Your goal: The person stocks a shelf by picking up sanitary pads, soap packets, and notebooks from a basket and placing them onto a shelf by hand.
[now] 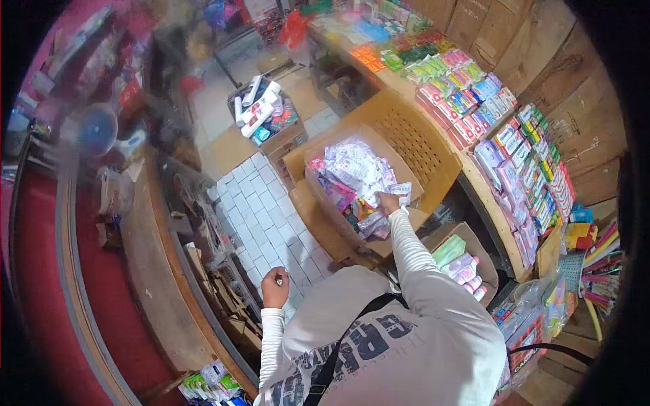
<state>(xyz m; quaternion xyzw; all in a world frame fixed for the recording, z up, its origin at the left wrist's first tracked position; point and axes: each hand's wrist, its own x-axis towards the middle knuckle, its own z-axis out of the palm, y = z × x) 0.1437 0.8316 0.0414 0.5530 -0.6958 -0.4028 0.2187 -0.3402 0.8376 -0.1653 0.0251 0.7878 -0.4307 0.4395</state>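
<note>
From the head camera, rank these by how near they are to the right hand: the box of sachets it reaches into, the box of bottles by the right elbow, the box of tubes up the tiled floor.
From the right hand:
1. Box of sachets: the hand is inside it, touching packets.
2. Box of bottles: lower right, under the shelf edge.
3. Box of tubes: upper left, up the tiled floor.

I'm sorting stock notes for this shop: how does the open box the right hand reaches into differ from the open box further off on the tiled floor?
The near box is larger and holds loose flat packets, many pale purple; the far box is smaller and holds white tubes and bottles. The right hand is in the near box, gripping a packet; no hand is at the far box. The left hand hangs apart from both. Both are brown cardboard, flaps open.
</note>
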